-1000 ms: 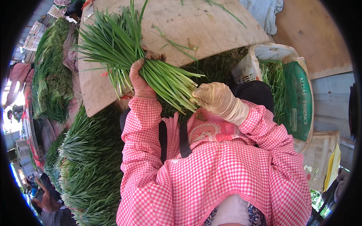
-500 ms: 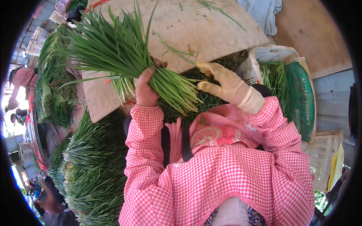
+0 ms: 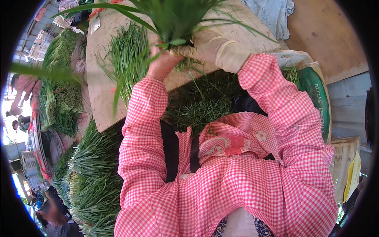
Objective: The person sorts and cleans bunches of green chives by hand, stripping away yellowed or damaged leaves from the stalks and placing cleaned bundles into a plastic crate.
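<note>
While the left grip (image 3: 165,65), a bare hand, closes around the lower part of a bundle of green stalks (image 3: 179,21), the right grip (image 3: 207,47), in a pale glove, is closed on it just beside, the two nearly meeting. The bundle is at the top centre of the frame, above the desk (image 3: 103,112), its long leaves fanning upward and blurred; its cut ends and some fingers are hidden. On the desk, left of the bundle, lies a second bunch (image 3: 128,53) of green stalks, and loose green scraps (image 3: 201,100) fill the dark space below the desk's edge. A large heap of greens (image 3: 94,181) occupies the lower left, another pile (image 3: 61,87) the upper left. A green sack (image 3: 314,100) is at the right, and a pale blue cloth (image 3: 272,17) at the upper right.
</note>
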Available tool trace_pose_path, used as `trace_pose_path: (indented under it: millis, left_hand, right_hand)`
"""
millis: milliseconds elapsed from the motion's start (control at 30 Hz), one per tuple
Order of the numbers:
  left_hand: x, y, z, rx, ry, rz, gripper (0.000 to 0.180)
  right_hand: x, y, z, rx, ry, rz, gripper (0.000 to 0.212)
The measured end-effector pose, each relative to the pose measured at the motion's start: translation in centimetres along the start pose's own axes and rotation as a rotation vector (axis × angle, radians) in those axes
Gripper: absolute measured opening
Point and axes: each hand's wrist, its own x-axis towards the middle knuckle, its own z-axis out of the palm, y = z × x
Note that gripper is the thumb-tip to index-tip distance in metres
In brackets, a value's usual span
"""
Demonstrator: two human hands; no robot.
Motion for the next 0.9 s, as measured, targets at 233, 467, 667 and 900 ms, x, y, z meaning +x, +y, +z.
trace_pose_path:
  millis: [233, 467, 667, 900]
  left_hand:
    - [0.6, 2.2, -2.0, -0.768, 0.231, -0.573, 0.031]
    - [-1.0, 4.8, -5.3, -1.327, 0.689, -0.722, 0.030]
    - [-3.8, 6.3, -6.8, -1.610, 0.834, -0.718, 0.024]
    - [-5.6, 7.4, -6.6, -1.701, 0.858, -0.727, 0.023]
  right_hand:
    - [2.0, -1.7, -0.8, 0.079, -0.125, 0.122, 0.063]
    - [-7.1, -0.2, 0.2, 0.560, 0.305, 0.190, 0.037]
    - [-14.8, 2.4, 9.5, 0.913, 0.105, 0.506, 0.077]
    - [-14.3, 0.7, 6.8, 0.925, -0.283, 0.372, 0.028]
